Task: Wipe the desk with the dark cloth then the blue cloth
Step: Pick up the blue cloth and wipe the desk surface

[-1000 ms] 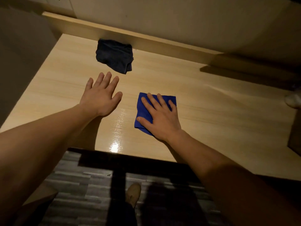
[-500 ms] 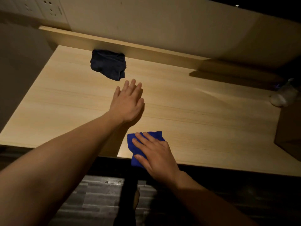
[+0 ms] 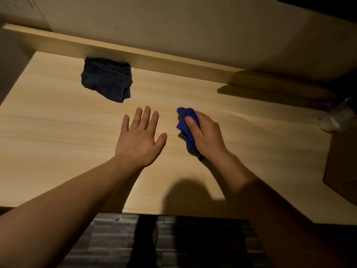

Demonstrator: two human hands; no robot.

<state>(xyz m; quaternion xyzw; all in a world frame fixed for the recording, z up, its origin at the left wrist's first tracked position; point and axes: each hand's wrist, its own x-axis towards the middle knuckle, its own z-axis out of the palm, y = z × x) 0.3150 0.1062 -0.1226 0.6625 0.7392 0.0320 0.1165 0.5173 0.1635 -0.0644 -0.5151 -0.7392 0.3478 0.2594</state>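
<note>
Blue cloth (image 3: 187,126) bunched up in the right hand (image 3: 205,136), mid-desk.

Head view, only one there is: right hand has its fingers curled around the blue cloth, thumb across the top, scrunching it into a wad that's down against the pale wood desk (image 3: 58,132), roughly in the middle. Left hand (image 3: 139,139) is just beside it, palm down with all fingers spread and straight, gripping nothing; can't tell if it's actually touching the wood or floating just above. Dark cloth (image 3: 107,79) sits crumpled further back and to the left, right up against the raised back ledge (image 3: 173,60), well apart from both hands. Over at the far right edge there's a blurry whitish thing (image 3: 337,118), can't make out what it is. Grey striped floor (image 3: 108,242) shows below the front edge.
</note>
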